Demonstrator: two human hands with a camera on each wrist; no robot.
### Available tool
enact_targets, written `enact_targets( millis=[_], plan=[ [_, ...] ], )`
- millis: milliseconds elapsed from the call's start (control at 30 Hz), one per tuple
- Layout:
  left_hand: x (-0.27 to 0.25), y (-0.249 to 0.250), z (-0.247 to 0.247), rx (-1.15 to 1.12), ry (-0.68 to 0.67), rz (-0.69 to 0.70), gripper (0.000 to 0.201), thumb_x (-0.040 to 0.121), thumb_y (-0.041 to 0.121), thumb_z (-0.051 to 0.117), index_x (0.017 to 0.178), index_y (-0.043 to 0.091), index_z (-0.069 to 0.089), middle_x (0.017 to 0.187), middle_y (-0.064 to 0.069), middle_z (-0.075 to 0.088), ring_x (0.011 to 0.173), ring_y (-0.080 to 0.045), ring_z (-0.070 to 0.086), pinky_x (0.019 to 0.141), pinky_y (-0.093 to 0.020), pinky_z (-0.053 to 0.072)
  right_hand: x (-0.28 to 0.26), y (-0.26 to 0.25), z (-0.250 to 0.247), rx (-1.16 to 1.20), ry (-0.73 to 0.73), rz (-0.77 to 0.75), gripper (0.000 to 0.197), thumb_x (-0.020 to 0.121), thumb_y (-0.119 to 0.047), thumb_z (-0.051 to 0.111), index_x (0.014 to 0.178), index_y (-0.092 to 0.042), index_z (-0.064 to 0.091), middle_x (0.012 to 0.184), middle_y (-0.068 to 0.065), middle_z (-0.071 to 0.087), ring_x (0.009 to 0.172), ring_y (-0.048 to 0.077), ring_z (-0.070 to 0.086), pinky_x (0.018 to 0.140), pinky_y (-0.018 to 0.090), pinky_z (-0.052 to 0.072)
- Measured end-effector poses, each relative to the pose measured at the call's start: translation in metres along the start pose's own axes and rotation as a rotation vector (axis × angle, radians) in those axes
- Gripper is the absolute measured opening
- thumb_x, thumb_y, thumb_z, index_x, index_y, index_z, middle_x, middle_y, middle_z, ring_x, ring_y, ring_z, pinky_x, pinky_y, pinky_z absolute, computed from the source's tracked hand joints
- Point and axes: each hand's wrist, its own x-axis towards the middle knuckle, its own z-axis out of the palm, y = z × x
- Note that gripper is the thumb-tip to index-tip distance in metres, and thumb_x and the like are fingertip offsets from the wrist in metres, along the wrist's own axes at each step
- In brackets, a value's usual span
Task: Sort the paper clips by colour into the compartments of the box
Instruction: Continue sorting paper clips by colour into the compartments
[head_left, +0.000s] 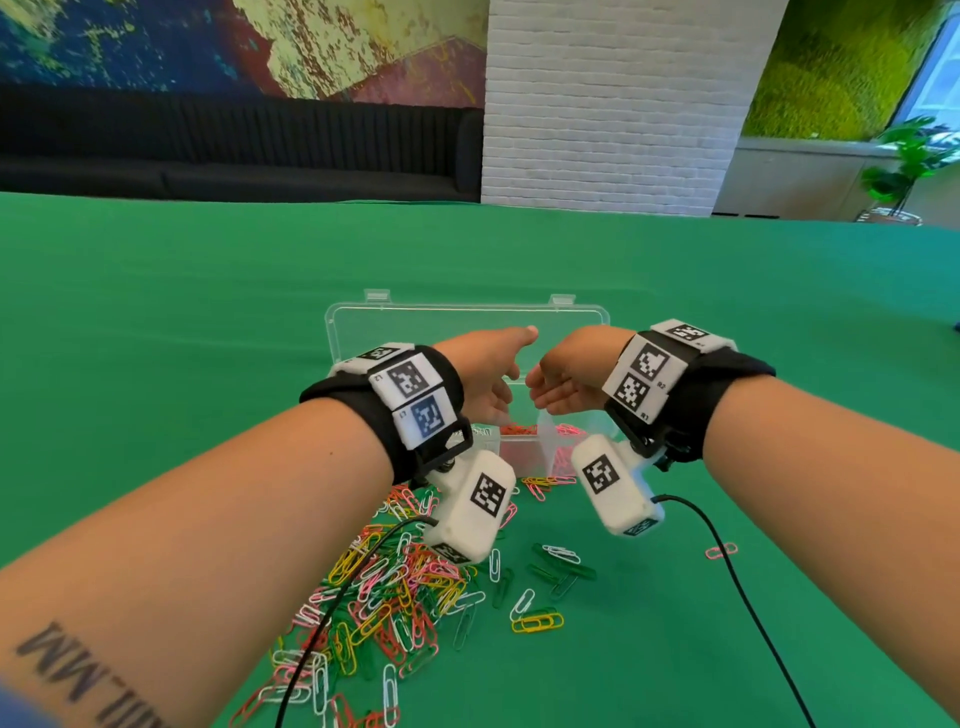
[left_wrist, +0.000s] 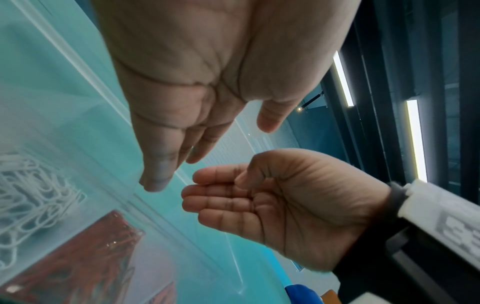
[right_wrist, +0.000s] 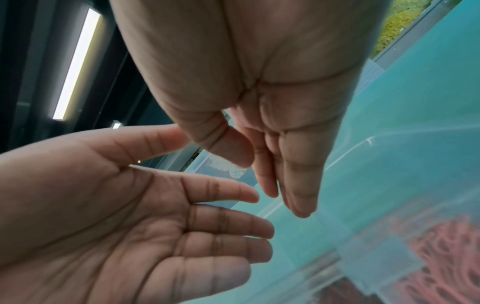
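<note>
Both my hands hover over the clear plastic box (head_left: 597, 317), whose lid lies open at the back. My left hand (head_left: 496, 382) has its fingers stretched out and its palm empty; the left wrist view shows nothing in this hand (left_wrist: 197, 148). My right hand (head_left: 545, 389) faces it with loosely bent fingers, its thumb lying near them, and no clip shows in this hand (right_wrist: 270, 181). The compartments hold red clips (head_left: 519, 430), pink clips (head_left: 567, 430) and white clips (left_wrist: 31, 195). A mixed pile of paper clips (head_left: 395, 597) lies on the green cloth in front of the box.
Stray clips lie right of the pile: a green and white group (head_left: 563, 564), a yellow pair (head_left: 537, 621), one pink clip (head_left: 721, 551). Black cables (head_left: 727, 561) trail from the wrist cameras across the cloth. A black sofa and a white brick pillar stand beyond the table.
</note>
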Motion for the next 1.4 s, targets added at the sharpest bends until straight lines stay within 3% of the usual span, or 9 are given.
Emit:
enact_targets(
  millis=[100,233,367,600,733,900,1067,1200,1400],
  plan=[
    [-0.005,-0.003,-0.002,-0.001,-0.024,0.023,0.062,0.098,0.047,0.035,0.136,-0.003,0.037,0.140,-0.029,0.035,0.133,-0.038,0.034,0.106,-0.042,0.035,-0.004,0.006,-0.002,0.004,0.023,-0.059,0.026,0.096,-0.003,0.037,0.110,0.003,0.058,0.099,0.014,0.061,0.098,0.022,0.059,0.093,0.030,0.047],
    [-0.021,-0.013,-0.007,0.096,-0.011,0.124,0.035,0.099,0.038,0.041,0.111,0.006,0.050,0.103,-0.017,0.050,0.093,-0.026,0.054,0.083,-0.032,0.047,-0.019,0.016,-0.006,-0.026,0.030,-0.130,0.024,0.096,-0.005,0.037,0.080,-0.006,0.055,0.080,0.007,0.058,0.078,0.016,0.058,0.074,0.025,0.049],
    [-0.040,-0.029,-0.015,0.368,0.035,0.244,0.022,0.098,0.027,0.046,0.107,0.008,0.052,0.085,-0.007,0.054,0.068,-0.016,0.055,0.064,-0.026,0.050,-0.042,0.036,-0.016,-0.127,0.058,-0.298,0.026,0.093,0.000,0.037,0.077,-0.012,0.054,0.077,0.006,0.057,0.069,0.016,0.056,0.062,0.024,0.050],
    [-0.064,-0.072,-0.020,1.003,0.111,0.246,0.016,0.094,0.025,0.054,0.103,0.016,0.063,0.078,0.006,0.061,0.063,-0.007,0.059,0.058,-0.017,0.051,-0.075,0.095,-0.034,-0.705,0.161,-0.254,0.014,0.086,-0.011,0.051,0.090,-0.017,0.062,0.079,-0.001,0.060,0.070,0.015,0.055,0.060,0.022,0.047],
    [-0.063,-0.081,-0.009,1.221,0.158,0.239,0.018,0.091,0.022,0.056,0.105,0.020,0.067,0.103,0.003,0.065,0.077,-0.010,0.057,0.065,-0.020,0.047,-0.080,0.126,-0.042,-0.994,0.151,-0.052,0.027,0.082,-0.012,0.057,0.107,-0.022,0.061,0.093,-0.005,0.055,0.083,0.014,0.053,0.060,0.015,0.041],
    [-0.050,-0.082,0.010,1.344,0.168,0.295,0.021,0.091,0.025,0.056,0.108,0.017,0.065,0.112,0.000,0.063,0.097,-0.016,0.058,0.074,-0.022,0.042,-0.078,0.142,-0.042,-1.059,0.163,-0.012,0.031,0.081,-0.014,0.062,0.110,-0.021,0.054,0.098,-0.001,0.054,0.082,0.015,0.051,0.059,0.019,0.039],
    [-0.034,-0.083,0.019,1.384,0.137,0.277,0.022,0.089,0.027,0.059,0.106,0.014,0.064,0.108,-0.003,0.063,0.095,-0.018,0.059,0.078,-0.026,0.046,-0.078,0.139,-0.041,-1.012,0.158,-0.015,0.014,0.083,-0.010,0.057,0.082,-0.022,0.050,0.066,-0.010,0.049,0.056,0.004,0.045,0.047,0.015,0.034],
    [-0.024,-0.085,0.018,1.418,0.142,0.201,0.021,0.088,0.023,0.060,0.102,0.007,0.065,0.093,-0.004,0.063,0.080,-0.017,0.056,0.078,-0.026,0.051,-0.078,0.139,-0.041,-0.973,0.133,0.012,0.011,0.086,-0.008,0.053,0.084,-0.019,0.053,0.071,-0.008,0.052,0.056,0.004,0.046,0.047,0.013,0.037],
    [-0.027,-0.087,0.013,1.451,0.159,0.131,0.011,0.089,0.021,0.055,0.082,0.013,0.052,0.064,0.001,0.040,0.056,-0.012,0.039,0.060,-0.021,0.043,-0.074,0.139,-0.034,-1.002,0.128,0.041,0.007,0.084,-0.008,0.052,0.086,-0.015,0.052,0.070,-0.004,0.046,0.058,0.008,0.042,0.048,0.016,0.036]
  ],
)
